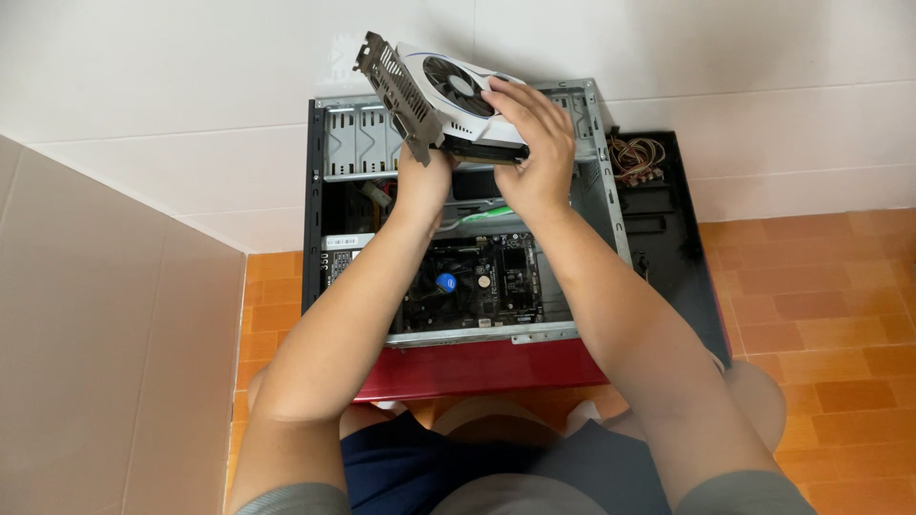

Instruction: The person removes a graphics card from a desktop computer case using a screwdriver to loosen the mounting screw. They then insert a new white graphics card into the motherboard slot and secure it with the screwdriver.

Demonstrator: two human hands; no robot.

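A white graphics card with a round black fan and a perforated grey metal bracket (434, 95) is held up in both hands above an open desktop computer case of grey sheet metal (592, 172). The left hand (423, 181) is closed around the card's lower edge beneath the bracket, and the right hand (532, 143) is curled over the card's far end, the fingers (520, 100) being pressed on its white face. The card is tilted, bracket end uppermost, in front of the white tiled wall (191, 67). Inside the case a dark motherboard (477, 281) with a blue-capped part is seen. The case is laid on a dark red low table (477, 367), with a black side panel (677, 238) beside it, over an orange tiled floor (821, 286).
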